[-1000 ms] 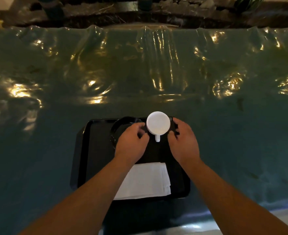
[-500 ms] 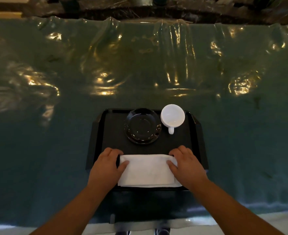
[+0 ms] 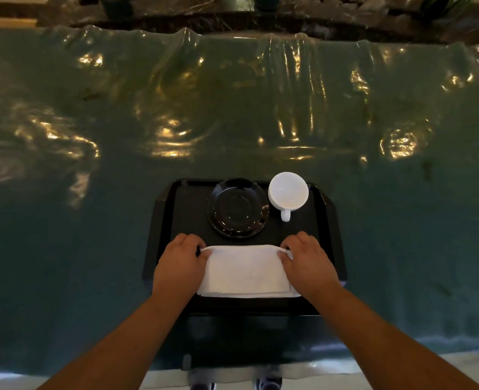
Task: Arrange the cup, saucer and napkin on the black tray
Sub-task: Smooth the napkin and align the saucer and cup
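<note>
A black tray [image 3: 176, 209] lies near the table's front edge. On its far half sits a black saucer [image 3: 238, 208], and a white cup [image 3: 288, 192] stands just right of it, upright, handle toward me. A folded white napkin [image 3: 245, 273] lies on the tray's near half. My left hand [image 3: 180, 263] pinches the napkin's far left corner. My right hand [image 3: 308, 261] pinches its far right corner. Both hands cover the napkin's side edges.
The table is covered with a wrinkled, shiny green plastic sheet [image 3: 232, 114] that reflects warm light. A dark ledge with stones [image 3: 232, 12] runs behind the table's far edge. Shoe tips [image 3: 266, 385] show below the near edge.
My hands have left the cup and saucer and come back to the napkin. From resting on its sides they now pinch its far corners.
</note>
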A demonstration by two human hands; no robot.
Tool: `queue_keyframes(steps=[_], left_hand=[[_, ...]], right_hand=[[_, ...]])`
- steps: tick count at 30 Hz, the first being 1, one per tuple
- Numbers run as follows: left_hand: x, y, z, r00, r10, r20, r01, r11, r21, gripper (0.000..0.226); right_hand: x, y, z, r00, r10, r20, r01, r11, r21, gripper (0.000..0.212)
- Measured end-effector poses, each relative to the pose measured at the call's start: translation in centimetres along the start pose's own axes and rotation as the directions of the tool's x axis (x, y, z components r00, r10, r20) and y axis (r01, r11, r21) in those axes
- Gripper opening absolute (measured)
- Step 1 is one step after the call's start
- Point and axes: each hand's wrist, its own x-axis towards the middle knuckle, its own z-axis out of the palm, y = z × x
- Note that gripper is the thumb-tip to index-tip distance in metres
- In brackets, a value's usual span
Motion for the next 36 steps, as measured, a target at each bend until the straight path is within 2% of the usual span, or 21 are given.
queue_keyframes(steps=[3, 6, 9, 11, 12, 14, 16, 26, 36], left_hand=[[0.6, 0.3, 0.1, 1.0, 0.01, -0.026, -0.01, 1.0, 0.007, 0.012], [0.5, 0.5, 0.3, 0.991, 0.056, -0.122, -0.053, 0.998, 0.023, 0.013], [-0.6, -0.3, 0.7, 0.941, 0.271, -0.205, -0.256, 0.962, 0.095, 0.023], [-1.8, -1.1, 1.3, 0.881, 0.456, -0.131, -0.44, 0.888, 0.132, 0.034], [-2.3, -1.4, 1.7, 0.864, 0.501, -0.058, -0.488, 0.86, 0.149, 0.042], [-2.9, -1.8, 2.3, 0.865, 0.498, 0.065, -0.5, 0.844, 0.193, 0.053], [-3.0, -1.8, 2.5, 0.875, 0.473, 0.103, -0.484, 0.852, 0.2, 0.057], [-1.3, -0.7, 1.6, 0.891, 0.422, 0.165, -0.449, 0.872, 0.194, 0.061], [-0.2, -0.6, 1.3, 0.894, 0.402, 0.198, -0.439, 0.872, 0.214, 0.066]], right_hand=[[0.7, -0.2, -0.1, 1.0, -0.002, -0.027, 0.002, 1.0, -0.018, 0.013], [0.9, -0.7, -0.6, 0.994, -0.016, -0.105, 0.008, 0.997, -0.082, 0.017], [-0.7, -0.5, -0.6, 0.971, -0.19, -0.145, 0.166, 0.973, -0.161, 0.034], [-2.5, -0.3, 0.1, 0.949, -0.307, -0.07, 0.292, 0.942, -0.163, 0.046], [-3.2, -0.2, 0.6, 0.945, -0.328, -0.018, 0.321, 0.934, -0.159, 0.051], [-4.1, -0.1, 1.5, 0.944, -0.316, 0.091, 0.327, 0.933, -0.15, 0.059], [-4.3, 0.1, 2.1, 0.943, -0.301, 0.142, 0.32, 0.935, -0.15, 0.06], [-2.4, 0.5, 2.3, 0.945, -0.281, 0.164, 0.311, 0.93, -0.198, 0.06], [-1.4, 0.2, 1.5, 0.939, -0.299, 0.17, 0.327, 0.93, -0.168, 0.06]])
